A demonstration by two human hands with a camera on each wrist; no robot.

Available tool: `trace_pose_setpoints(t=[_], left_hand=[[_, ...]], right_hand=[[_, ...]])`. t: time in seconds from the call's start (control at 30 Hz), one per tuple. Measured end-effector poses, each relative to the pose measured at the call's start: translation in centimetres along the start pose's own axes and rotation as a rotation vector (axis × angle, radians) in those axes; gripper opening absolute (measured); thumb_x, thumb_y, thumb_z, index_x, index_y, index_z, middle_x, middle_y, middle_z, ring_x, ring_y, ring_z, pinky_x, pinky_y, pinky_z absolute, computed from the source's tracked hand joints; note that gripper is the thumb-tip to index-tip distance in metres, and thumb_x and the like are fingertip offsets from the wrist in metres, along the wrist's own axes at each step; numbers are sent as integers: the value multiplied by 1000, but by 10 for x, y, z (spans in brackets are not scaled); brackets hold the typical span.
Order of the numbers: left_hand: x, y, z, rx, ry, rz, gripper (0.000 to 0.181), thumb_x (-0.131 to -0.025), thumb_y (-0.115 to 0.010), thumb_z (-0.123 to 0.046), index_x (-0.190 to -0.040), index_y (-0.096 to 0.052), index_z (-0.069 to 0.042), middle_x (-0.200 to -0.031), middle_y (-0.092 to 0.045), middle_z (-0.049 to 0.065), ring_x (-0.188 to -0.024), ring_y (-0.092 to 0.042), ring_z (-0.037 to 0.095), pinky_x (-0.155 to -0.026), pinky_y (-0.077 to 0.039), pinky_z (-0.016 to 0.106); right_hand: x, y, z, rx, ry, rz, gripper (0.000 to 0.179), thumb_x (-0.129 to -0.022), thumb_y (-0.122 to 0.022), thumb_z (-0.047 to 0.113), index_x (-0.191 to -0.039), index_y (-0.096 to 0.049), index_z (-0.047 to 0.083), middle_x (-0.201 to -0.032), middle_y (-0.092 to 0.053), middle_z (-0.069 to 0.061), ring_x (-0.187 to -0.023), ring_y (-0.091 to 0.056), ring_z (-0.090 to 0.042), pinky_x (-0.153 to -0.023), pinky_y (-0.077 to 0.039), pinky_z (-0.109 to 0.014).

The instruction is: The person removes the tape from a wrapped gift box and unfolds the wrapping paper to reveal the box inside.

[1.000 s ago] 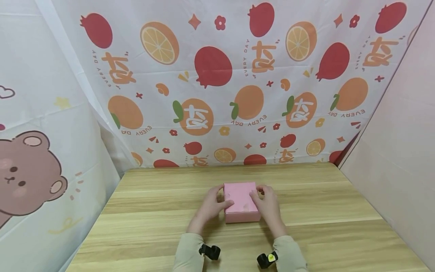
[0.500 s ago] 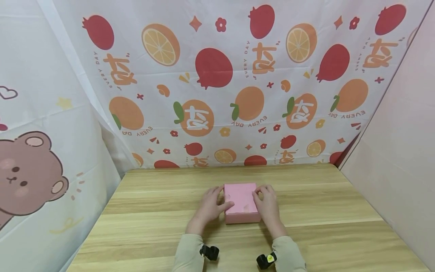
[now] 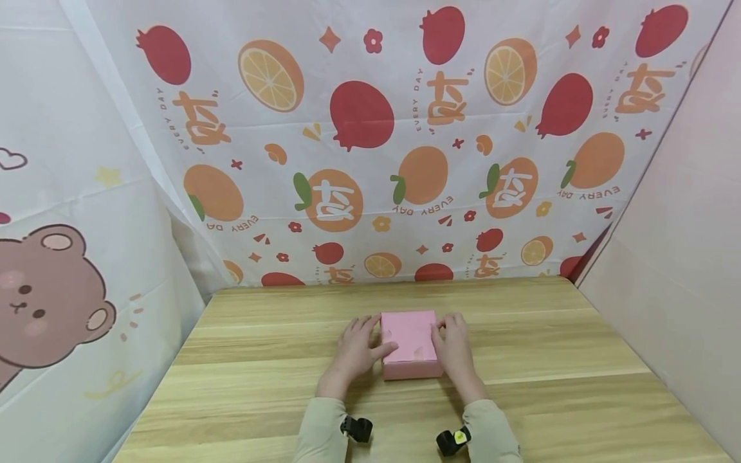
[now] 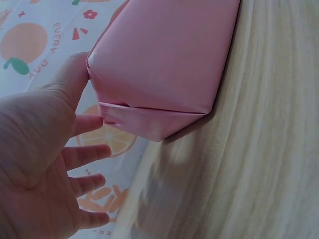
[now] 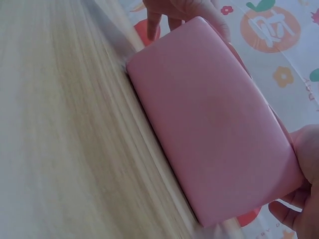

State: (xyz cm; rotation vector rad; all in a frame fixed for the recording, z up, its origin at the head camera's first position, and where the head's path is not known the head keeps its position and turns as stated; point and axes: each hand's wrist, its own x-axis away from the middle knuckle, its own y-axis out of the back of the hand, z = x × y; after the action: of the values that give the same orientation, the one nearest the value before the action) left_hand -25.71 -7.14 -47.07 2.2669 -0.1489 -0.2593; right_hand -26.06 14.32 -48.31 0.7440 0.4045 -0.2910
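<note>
A box wrapped in pink paper lies on the wooden table, small marks like tape showing on its top. My left hand is at its left side, the thumb resting on the top. In the left wrist view the index finger touches the end with the folded paper flap, and the other fingers are spread straight. My right hand pinches at the right edge, thumb and curled fingers meeting there. In the right wrist view the pink long side of the box hides part of both hands.
The wooden table reaches back to a hanging cloth printed with fruit. Another cloth with a bear print hangs on the left, and a pale one on the right. Small black cameras sit on both wrists.
My right thumb has drawn back from the box top to its right edge, nearer the fingers. My left fingers have fanned out a little. The box stays in place.
</note>
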Motion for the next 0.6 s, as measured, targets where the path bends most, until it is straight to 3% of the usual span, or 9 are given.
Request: trace_pose_setpoints(t=[0.23,0.6], left_hand=[[1,1,0,6,-5,-5,80,-83,-69,-55,-146,-45,-12,-149,-43,19,-142,-29,48,-113,-21,67],[1,1,-1,4,-14,-3,81,-83,-69,-55,-146,-44,-12,-150,-42,21,-142,-31,45,-114,-23,65]], right_hand=[[-1,7,-7,-2,-89,10,14,-91,-64,12,-83,-58,3,-106,-55,-18,-102,-56,-34,-91,-50,-49],[-4,11,-19,13,-113,-14,9,-86,-65,7,-81,-61,1,-103,-57,-20,-97,-57,-34,-88,-50,-49]])
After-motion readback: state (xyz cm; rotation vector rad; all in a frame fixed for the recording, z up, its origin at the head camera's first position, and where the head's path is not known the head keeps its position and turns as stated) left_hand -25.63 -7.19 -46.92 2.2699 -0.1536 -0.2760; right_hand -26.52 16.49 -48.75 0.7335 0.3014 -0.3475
